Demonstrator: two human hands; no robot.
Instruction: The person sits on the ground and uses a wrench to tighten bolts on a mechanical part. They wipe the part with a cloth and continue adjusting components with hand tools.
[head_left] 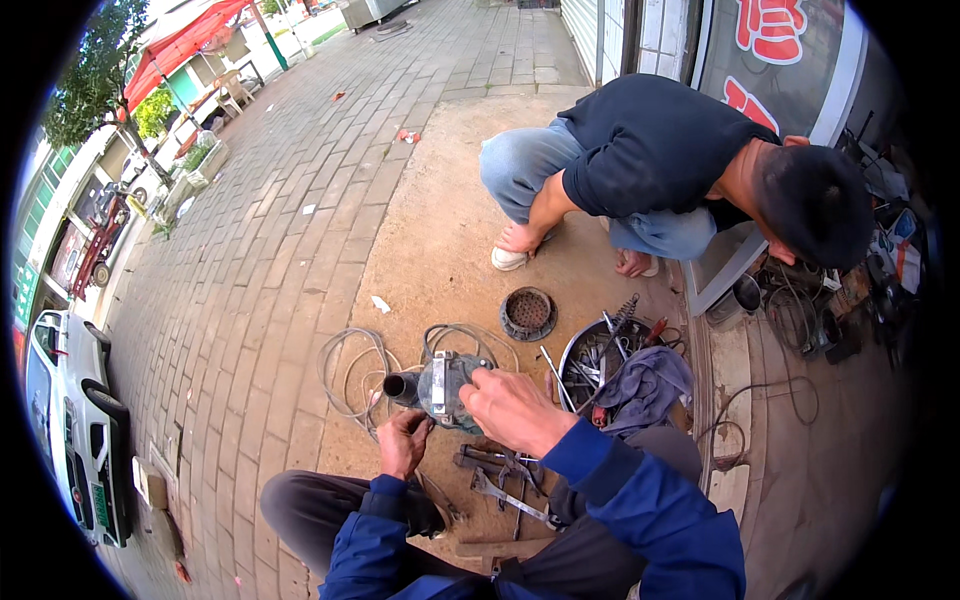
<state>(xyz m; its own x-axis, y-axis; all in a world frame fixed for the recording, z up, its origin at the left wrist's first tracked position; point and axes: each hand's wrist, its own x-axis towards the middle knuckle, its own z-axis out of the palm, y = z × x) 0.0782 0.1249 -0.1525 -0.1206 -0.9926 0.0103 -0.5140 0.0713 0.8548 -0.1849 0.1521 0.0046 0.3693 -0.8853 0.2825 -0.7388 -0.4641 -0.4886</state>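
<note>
A dark, dirty pump (pixel 456 380) with a short black outlet pipe (pixel 401 388) on its left side and a bright metal piece on top stands on the concrete in front of me. My left hand (pixel 403 442) is just below that outlet, its thumb and fingers pinched together at the pump's lower edge. What they pinch is too small to make out. On the pump's right side, my right hand (pixel 515 408) has its fingers curled closed against the top, and they hide whatever is between them. Beyond the pump lies a round, dark strainer-like part (pixel 528 313) with a perforated face.
A basin (pixel 570 352) of tools and a grey-purple rag (pixel 650 388) sit to the right. An adjustable wrench (pixel 508 496) and other tools lie between my legs. Loose cable (pixel 345 365) coils left of the pump. Another person (pixel 660 160) squats opposite, near a glass door.
</note>
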